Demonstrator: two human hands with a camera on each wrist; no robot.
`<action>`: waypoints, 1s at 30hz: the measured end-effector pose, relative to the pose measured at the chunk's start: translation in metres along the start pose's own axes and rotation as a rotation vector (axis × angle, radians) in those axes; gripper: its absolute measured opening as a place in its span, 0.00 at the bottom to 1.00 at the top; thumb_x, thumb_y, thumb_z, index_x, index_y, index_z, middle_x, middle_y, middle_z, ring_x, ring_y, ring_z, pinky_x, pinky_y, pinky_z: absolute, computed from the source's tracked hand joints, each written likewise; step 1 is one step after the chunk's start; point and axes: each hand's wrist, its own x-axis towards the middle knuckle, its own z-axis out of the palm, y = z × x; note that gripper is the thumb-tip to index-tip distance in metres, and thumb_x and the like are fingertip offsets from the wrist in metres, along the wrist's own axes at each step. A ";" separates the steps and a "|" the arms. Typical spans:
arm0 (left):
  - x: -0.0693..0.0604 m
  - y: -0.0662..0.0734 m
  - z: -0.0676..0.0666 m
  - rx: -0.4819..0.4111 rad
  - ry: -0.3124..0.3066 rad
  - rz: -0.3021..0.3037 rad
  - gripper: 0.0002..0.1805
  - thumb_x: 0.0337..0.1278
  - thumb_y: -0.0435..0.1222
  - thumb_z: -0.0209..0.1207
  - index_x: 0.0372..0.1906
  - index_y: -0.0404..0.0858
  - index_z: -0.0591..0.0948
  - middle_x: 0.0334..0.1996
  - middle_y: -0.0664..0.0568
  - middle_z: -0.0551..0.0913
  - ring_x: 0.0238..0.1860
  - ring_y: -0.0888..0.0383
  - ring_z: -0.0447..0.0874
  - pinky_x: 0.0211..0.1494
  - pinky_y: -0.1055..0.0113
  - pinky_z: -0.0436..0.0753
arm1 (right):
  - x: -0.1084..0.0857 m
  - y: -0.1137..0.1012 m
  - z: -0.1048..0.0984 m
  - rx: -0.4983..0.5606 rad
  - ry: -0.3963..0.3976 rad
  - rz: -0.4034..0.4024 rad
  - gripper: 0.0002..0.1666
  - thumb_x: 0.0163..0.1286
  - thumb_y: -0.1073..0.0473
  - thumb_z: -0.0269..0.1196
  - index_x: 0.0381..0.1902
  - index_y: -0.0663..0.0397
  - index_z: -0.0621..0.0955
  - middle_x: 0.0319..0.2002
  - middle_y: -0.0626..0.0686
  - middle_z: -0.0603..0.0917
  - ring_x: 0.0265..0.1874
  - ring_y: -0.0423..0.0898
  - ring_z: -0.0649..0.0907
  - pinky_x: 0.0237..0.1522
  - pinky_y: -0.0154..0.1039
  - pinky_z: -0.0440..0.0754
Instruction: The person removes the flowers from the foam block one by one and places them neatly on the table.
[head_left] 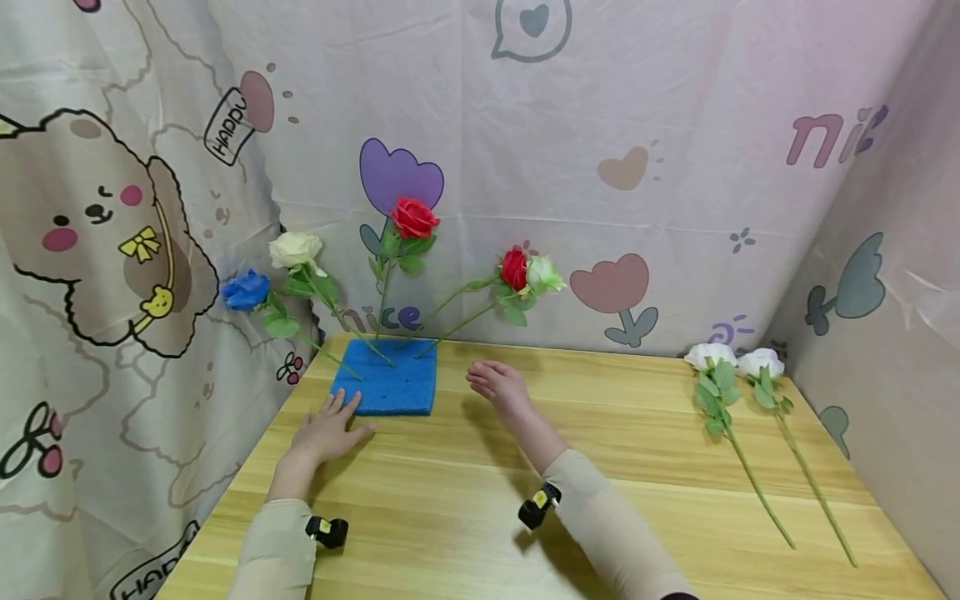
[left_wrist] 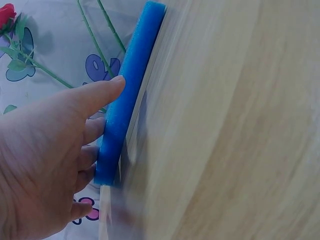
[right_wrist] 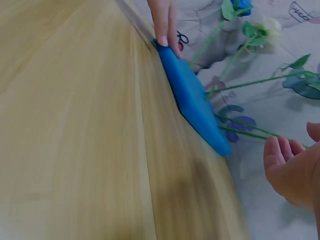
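A blue foam block lies at the back left of the table, with several stemmed roses standing in it: a blue one, a cream one, a red one, and a red and a pale green one leaning right. My left hand touches the block's front left corner, fingers spread; in the left wrist view the thumb and fingers lie at the foam's edge. My right hand is held to the right of the block, apart from it, its fingers extended and holding nothing.
Two white roses with long green stems lie side by side on the right of the wooden table. A printed curtain hangs behind the table and along both sides.
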 end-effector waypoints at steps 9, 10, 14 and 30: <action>0.001 -0.001 0.001 -0.010 0.003 -0.004 0.46 0.66 0.62 0.47 0.77 0.38 0.52 0.76 0.30 0.45 0.76 0.31 0.40 0.68 0.24 0.44 | 0.027 0.027 0.034 0.078 0.032 -0.013 0.24 0.73 0.65 0.55 0.61 0.78 0.70 0.48 0.62 0.85 0.52 0.53 0.85 0.66 0.53 0.73; 0.002 -0.001 0.001 -0.011 0.003 -0.003 0.46 0.66 0.61 0.47 0.77 0.38 0.52 0.76 0.30 0.44 0.76 0.31 0.40 0.68 0.24 0.44 | 0.034 0.032 0.036 0.085 0.040 -0.020 0.24 0.73 0.65 0.56 0.60 0.78 0.71 0.51 0.65 0.84 0.54 0.55 0.84 0.65 0.52 0.74; 0.002 -0.003 0.001 -0.020 0.004 -0.003 0.46 0.66 0.61 0.48 0.78 0.38 0.51 0.76 0.30 0.44 0.76 0.31 0.39 0.68 0.24 0.43 | 0.069 0.061 0.035 0.164 0.016 -0.060 0.24 0.68 0.61 0.63 0.56 0.74 0.76 0.50 0.67 0.85 0.51 0.55 0.86 0.58 0.47 0.82; 0.002 -0.003 0.003 -0.028 0.002 -0.005 0.46 0.67 0.62 0.47 0.78 0.39 0.51 0.77 0.32 0.43 0.77 0.33 0.38 0.69 0.25 0.43 | 0.074 0.041 0.075 0.275 0.079 0.133 0.36 0.72 0.62 0.58 0.73 0.69 0.59 0.72 0.65 0.64 0.73 0.57 0.65 0.74 0.48 0.64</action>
